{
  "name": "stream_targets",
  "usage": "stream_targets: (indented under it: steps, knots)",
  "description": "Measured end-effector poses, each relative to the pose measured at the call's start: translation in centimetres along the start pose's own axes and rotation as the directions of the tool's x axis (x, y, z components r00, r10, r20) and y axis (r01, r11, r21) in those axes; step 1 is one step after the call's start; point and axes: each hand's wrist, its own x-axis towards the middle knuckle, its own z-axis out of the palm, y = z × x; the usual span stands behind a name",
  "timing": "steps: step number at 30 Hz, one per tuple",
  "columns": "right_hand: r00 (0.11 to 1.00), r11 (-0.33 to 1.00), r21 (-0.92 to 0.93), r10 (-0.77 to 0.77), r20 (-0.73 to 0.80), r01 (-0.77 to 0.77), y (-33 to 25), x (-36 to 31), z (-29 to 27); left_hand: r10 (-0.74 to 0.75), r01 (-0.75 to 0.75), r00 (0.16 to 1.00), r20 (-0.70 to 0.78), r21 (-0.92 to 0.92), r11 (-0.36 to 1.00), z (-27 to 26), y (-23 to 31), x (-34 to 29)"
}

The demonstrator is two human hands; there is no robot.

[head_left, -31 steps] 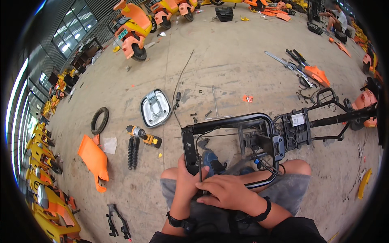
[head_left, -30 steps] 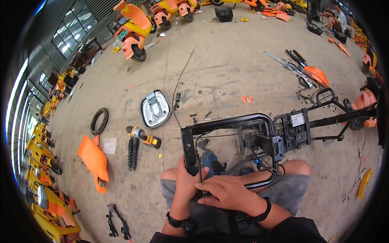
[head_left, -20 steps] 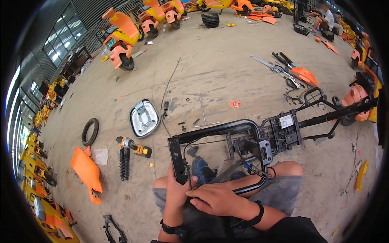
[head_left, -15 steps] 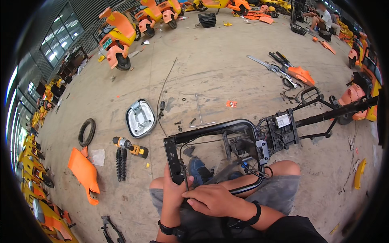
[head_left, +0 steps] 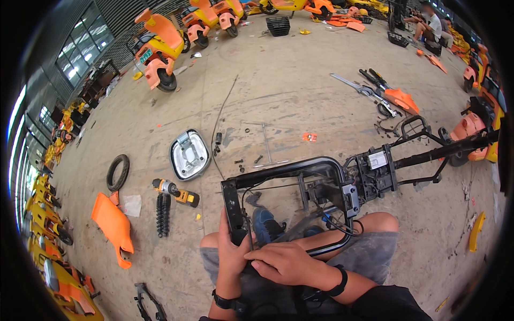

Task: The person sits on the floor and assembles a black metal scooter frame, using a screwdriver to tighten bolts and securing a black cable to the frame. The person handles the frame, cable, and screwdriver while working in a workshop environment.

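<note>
Black tubular metal frame (head_left: 289, 167), gripped by the left hand (head_left: 232, 255), could shift if that hold slackens, pulling the slender dark rod-like part (head_left: 249, 235) from the pinching right hand (head_left: 286, 262).

The left of two head-worn wide fisheye cameras looks down and forward from above the seated person's lap. The black tubular metal frame (head_left: 289, 169) is near, the bare grey-brown concrete floor (head_left: 278, 101) spreads beyond, and orange-and-yellow plastic scooters (head_left: 167, 38) stand far off (the grey slatted wall (head_left: 122, 22), far left, leans with the lens).
</note>
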Motion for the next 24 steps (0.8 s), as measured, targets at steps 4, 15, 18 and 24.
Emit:
stream_targets:
  steps: [4,15,18,24]
  knots:
    - [1.000,1.000,0.001,0.006,-0.003,-0.006,0.0,0.0,0.0,0.027,-0.029,0.999,0.040,0.055,0.998,-0.5,0.1,-0.1]
    - [0.977,0.996,-0.052,0.084,0.198,-0.075,0.6,-0.5,0.9,0.089,-0.090,0.996,0.031,0.019,0.996,-0.4,-0.4,0.3]
    - [0.977,0.996,-0.089,0.034,0.210,-0.016,0.9,-0.8,1.3,0.005,-0.004,0.999,0.041,-0.022,1.000,-0.2,0.1,0.2]
    - [0.987,0.994,-0.049,0.100,0.126,-0.095,1.2,-0.6,0.9,0.005,-0.004,0.999,-0.051,0.028,1.000,0.1,-0.1,0.5]
